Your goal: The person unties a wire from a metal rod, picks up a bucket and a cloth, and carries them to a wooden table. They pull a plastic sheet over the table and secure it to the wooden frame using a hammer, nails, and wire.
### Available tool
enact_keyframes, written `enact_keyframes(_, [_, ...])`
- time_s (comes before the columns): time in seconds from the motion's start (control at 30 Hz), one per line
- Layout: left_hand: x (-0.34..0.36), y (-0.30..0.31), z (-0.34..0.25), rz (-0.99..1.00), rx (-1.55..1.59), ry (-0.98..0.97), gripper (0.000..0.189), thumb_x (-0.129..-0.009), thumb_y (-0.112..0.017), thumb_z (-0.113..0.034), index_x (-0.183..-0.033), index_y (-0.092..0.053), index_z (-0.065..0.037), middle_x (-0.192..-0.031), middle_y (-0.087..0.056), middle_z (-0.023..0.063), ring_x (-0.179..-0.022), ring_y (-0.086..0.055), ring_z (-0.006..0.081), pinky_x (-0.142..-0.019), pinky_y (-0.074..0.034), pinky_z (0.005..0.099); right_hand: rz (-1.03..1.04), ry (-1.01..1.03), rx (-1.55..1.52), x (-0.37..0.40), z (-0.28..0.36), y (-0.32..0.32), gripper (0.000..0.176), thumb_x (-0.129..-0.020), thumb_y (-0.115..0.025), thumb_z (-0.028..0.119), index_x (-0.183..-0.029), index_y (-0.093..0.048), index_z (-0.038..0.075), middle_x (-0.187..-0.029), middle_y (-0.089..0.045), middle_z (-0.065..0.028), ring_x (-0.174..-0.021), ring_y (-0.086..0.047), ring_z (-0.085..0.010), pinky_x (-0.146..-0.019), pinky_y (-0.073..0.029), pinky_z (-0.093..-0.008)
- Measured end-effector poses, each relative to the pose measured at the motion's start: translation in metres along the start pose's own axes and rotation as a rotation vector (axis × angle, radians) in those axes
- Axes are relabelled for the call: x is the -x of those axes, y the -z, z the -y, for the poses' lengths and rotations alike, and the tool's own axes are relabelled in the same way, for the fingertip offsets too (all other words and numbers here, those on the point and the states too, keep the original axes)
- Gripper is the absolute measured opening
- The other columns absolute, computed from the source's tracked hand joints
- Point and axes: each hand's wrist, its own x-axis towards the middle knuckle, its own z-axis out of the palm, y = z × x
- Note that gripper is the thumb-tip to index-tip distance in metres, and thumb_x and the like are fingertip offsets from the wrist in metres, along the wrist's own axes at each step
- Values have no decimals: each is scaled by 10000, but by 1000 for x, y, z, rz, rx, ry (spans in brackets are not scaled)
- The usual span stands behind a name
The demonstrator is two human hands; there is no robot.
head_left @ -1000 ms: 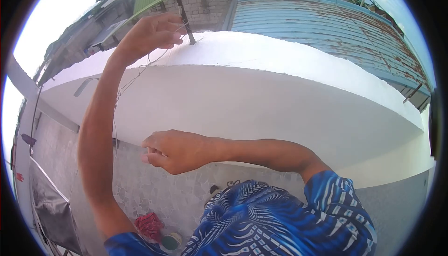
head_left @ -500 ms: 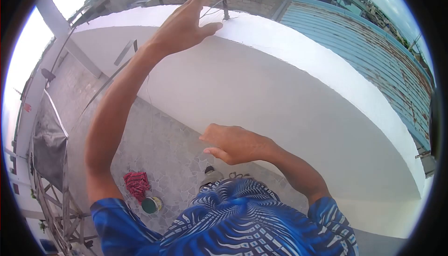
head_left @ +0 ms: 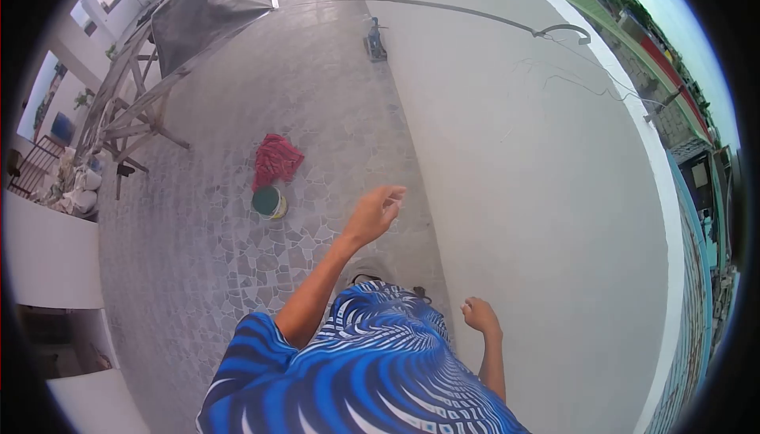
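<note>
While the left hand [head_left: 377,214] is held over the stone-patterned floor [head_left: 226,236], its fingers are loosely bent and slightly parted, with no object seen in them. The right hand [head_left: 481,315] is held lower, in front of the pale wall [head_left: 538,189], its fingers curled inward; whether anything is pinched there cannot be told. Thin wire [head_left: 574,80], bent and loosely looped, is located well apart from both hands, at the upper part of the wall, led toward a dark rod [head_left: 663,107] at the white top edge [head_left: 671,252]. One long narrow strip [head_left: 451,7], hooked at its end, is stretched across the wall toward the grey tarpaulin [head_left: 207,21]. Listed on the floor: one round pail [head_left: 270,203], its top seen as dark green; one crumpled red cloth [head_left: 277,159], laid beside the pail; one blue-and-dark object [head_left: 375,41], placed near the wall's base, its kind not made out. Wooden framework [head_left: 134,121] is seen below the tarpaulin; a blue patterned shirt [head_left: 356,355] is worn.
</note>
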Motion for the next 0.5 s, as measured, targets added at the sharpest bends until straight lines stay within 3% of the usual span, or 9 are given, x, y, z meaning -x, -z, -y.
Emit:
enact_keyframes(0.03, [21,-4,53,-47,-33,17,303,-940,-615,-136,-1221,-629,-23,-1078,-692,173,-900,-696,237,-796,-558,350,27,-29,13,1,-6,-24,309,-921,-564,243,-988,-684,-34,-950,-700,-220,-935,-674,-360,-854,-509,-443])
enact_keyframes(0.1, [69,-3,132,28,-44,222,302,-922,-610,-145,-1195,-641,-20,-1043,-703,182,-887,-702,266,-794,-556,366,93,-112,-76,3,-18,-77,313,-920,-572,253,-995,-693,-25,-898,-706,-214,-882,-690,-350,-827,-521,-438])
enact_keyframes(0.13, [93,-2,170,113,-110,234,302,-911,-614,-155,-1176,-649,-13,-1032,-707,190,-889,-703,283,-796,-554,379,126,-152,-119,3,-17,-93,315,-919,-576,258,-999,-697,-21,-872,-709,-211,-856,-699,-346,-813,-527,-435])
enact_keyframes(0.27, [181,31,295,363,-180,474,305,-888,-628,-191,-1119,-667,4,-1030,-710,214,-906,-703,326,-810,-546,408,255,-214,-57,4,38,-117,330,-924,-586,259,-1054,-695,-24,-841,-713,-198,-819,-716,-287,-789,-543,-382])
enact_keyframes(0.33, [203,71,307,272,-231,515,319,-888,-634,-208,-1119,-669,9,-1045,-711,209,-923,-705,314,-820,-543,410,263,-142,-27,-18,61,-119,334,-932,-582,254,-1086,-689,-23,-867,-715,-193,-837,-718,-261,-792,-545,-355])
enact_keyframes(0.43, [221,141,304,21,-82,530,356,-885,-632,-238,-1146,-674,0,-1054,-708,221,-991,-691,333,-868,-534,415,11,126,29,-41,136,-79,325,-945,-588,236,-1123,-679,-20,-952,-715,-177,-861,-713,-242,-784,-549,-346])
enact_keyframes(0.5, [194,218,227,-313,-7,572,377,-899,-658,-249,-1188,-660,-7,-1095,-708,200,-1001,-698,274,-863,-539,370,-138,244,-157,-55,219,-17,286,-956,-596,199,-1127,-680,-15,-1020,-704,-154,-852,-697,-225,-759,-552,-338])
